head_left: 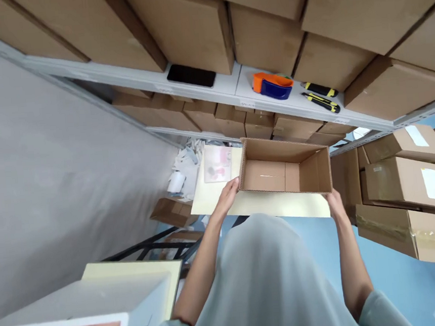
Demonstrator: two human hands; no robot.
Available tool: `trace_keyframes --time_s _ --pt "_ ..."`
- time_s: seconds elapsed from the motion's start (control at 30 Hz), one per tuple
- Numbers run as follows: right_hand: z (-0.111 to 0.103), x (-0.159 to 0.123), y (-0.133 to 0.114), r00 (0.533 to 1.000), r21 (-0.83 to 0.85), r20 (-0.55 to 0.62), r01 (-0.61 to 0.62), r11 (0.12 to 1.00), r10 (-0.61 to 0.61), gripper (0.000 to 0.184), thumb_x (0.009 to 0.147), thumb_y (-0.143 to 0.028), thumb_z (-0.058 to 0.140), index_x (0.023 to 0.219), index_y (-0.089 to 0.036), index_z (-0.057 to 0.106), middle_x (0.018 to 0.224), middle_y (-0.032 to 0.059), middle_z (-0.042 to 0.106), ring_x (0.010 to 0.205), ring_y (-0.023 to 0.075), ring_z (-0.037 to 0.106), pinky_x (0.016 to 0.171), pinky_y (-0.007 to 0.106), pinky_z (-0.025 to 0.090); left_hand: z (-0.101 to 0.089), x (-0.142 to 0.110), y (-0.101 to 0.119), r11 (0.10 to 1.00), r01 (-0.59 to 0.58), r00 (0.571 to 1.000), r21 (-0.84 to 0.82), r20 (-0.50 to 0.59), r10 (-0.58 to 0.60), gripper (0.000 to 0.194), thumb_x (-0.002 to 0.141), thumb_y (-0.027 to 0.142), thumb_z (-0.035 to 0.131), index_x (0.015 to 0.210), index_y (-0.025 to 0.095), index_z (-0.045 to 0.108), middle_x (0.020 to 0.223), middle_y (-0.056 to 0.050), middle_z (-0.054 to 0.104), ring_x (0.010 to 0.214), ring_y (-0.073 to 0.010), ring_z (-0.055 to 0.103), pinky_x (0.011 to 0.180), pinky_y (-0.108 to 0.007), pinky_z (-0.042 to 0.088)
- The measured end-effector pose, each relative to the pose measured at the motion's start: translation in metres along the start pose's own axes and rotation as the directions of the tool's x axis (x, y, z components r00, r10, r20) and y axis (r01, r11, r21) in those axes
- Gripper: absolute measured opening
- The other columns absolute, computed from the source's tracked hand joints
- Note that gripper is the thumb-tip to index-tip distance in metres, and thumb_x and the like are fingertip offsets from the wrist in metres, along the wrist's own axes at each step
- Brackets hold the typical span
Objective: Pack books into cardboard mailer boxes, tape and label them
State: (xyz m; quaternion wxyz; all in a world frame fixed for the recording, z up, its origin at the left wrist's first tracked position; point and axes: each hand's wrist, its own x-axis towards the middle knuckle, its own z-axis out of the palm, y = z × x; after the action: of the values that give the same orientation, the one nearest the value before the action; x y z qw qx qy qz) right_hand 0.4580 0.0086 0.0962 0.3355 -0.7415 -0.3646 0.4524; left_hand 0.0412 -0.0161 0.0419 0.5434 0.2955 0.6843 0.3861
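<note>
An open-topped cardboard box [272,173] is held in front of me over a pale yellow board [278,206]. Its inside is bare, with flaps meeting on the bottom. My left hand [228,195] grips the box's left end near the lower corner, thumb on the edge. At the lower right corner, my right hand [335,203] is closed on the box, its fingers partly hidden beneath. Just left of the box, a flat clear packet with pink print [217,164] lies on the board.
Above runs a shelf [230,88] of cartons with a black phone [190,75], an orange and blue tape dispenser [272,85] and two box cutters [320,98]. Stacked cartons [402,182] stand right. A white foam box [81,302] sits lower left. Paper scraps [187,160] lie beyond the board.
</note>
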Motion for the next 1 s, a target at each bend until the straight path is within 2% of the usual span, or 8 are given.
trace_keyframes --time_s 0.1,0.17,0.27,0.33,0.47,0.63,0.77,1.0 --pt "0.007 -0.032 -0.048 0.880 -0.175 -0.364 0.257 0.951 -0.305 0.059 0.093 -0.062 0.065 0.119 -0.011 0.079 0.127 0.0203 0.079 0.127 0.0377 0.071 0.119 0.060 0.050 -0.023 0.004 -0.006 0.997 -0.017 1.000 -0.076 0.013 0.018 0.058 0.100 0.063 0.061 0.135 0.019 0.073 0.149 -0.016 0.069 0.142 -0.0334 0.062 0.117 -0.044 0.052" --pt "0.026 -0.070 -0.095 0.771 -0.244 -0.404 0.428 0.870 -0.492 0.054 0.101 -0.057 0.062 0.128 -0.013 0.076 0.133 0.0189 0.077 0.129 0.0342 0.070 0.119 0.058 0.050 -0.046 0.012 -0.011 0.994 -0.028 0.998 -0.104 -0.060 0.021 0.054 0.103 0.058 0.057 0.136 0.018 0.072 0.151 -0.016 0.068 0.142 -0.0329 0.061 0.117 -0.044 0.051" --pt "0.084 -0.139 -0.156 0.767 -0.223 -0.171 0.581 0.782 -0.619 0.039 0.106 -0.048 0.063 0.133 -0.022 0.075 0.139 0.0132 0.074 0.133 0.0310 0.068 0.119 0.056 0.051 -0.084 0.031 -0.023 0.995 -0.007 0.986 -0.101 -0.167 -0.010 0.050 0.104 0.051 0.058 0.138 0.017 0.070 0.152 -0.016 0.066 0.142 -0.0330 0.061 0.117 -0.044 0.051" --pt "0.143 -0.176 -0.173 0.790 -0.112 0.154 0.611 0.784 -0.594 0.033 0.108 -0.045 0.061 0.132 -0.029 0.075 0.137 0.0111 0.074 0.133 0.0304 0.068 0.115 0.053 0.055 -0.107 0.049 -0.034 0.997 0.016 0.979 -0.071 -0.202 -0.031 0.048 0.103 0.047 0.060 0.140 0.017 0.069 0.151 -0.016 0.067 0.142 -0.0334 0.061 0.117 -0.044 0.050" --pt "0.293 -0.178 -0.135 0.681 0.023 0.632 0.460 0.888 -0.369 0.038 0.106 -0.045 0.062 0.141 -0.032 0.070 0.145 0.0090 0.069 0.136 0.0284 0.065 0.116 0.047 0.056 -0.136 0.093 -0.061 0.997 0.069 0.971 0.024 -0.233 -0.062 0.047 0.101 0.038 0.062 0.140 0.014 0.067 0.144 -0.018 0.071 0.137 -0.0319 0.065 0.117 -0.041 0.049" --pt "0.448 -0.081 -0.055 0.929 -0.375 0.369 0.128 0.918 0.022 0.048 0.099 -0.032 0.064 0.145 -0.017 0.061 0.152 0.0165 0.063 0.140 0.0301 0.061 0.121 0.045 0.050 -0.147 0.149 -0.093 0.978 0.193 0.953 0.080 -0.254 -0.167 0.046 0.095 0.032 0.070 0.135 0.011 0.068 0.140 -0.022 0.071 0.126 -0.0340 0.070 0.113 -0.044 0.051" --pt "0.493 -0.030 -0.025 0.965 -0.528 0.153 -0.101 0.843 0.212 0.058 0.095 -0.029 0.070 0.146 -0.006 0.056 0.152 0.0290 0.057 0.142 0.0391 0.059 0.121 0.051 0.046 -0.145 0.176 -0.112 0.959 0.258 0.935 0.119 -0.279 -0.217 0.043 0.089 0.028 0.074 0.129 0.012 0.068 0.138 -0.022 0.069 0.118 -0.0328 0.072 0.113 -0.046 0.050" --pt "0.498 -0.019 -0.006 0.966 -0.532 0.078 -0.170 0.829 0.248 0.052 0.098 -0.033 0.062 0.141 -0.004 0.057 0.145 0.0302 0.061 0.140 0.0385 0.058 0.123 0.047 0.041 -0.153 0.189 -0.111 0.950 0.259 0.952 0.172 -0.214 -0.221 0.022 0.084 0.037 0.074 0.097 0.018 0.070 0.098 -0.011 0.076 0.110 -0.0313 0.072 0.098 -0.040 0.053"
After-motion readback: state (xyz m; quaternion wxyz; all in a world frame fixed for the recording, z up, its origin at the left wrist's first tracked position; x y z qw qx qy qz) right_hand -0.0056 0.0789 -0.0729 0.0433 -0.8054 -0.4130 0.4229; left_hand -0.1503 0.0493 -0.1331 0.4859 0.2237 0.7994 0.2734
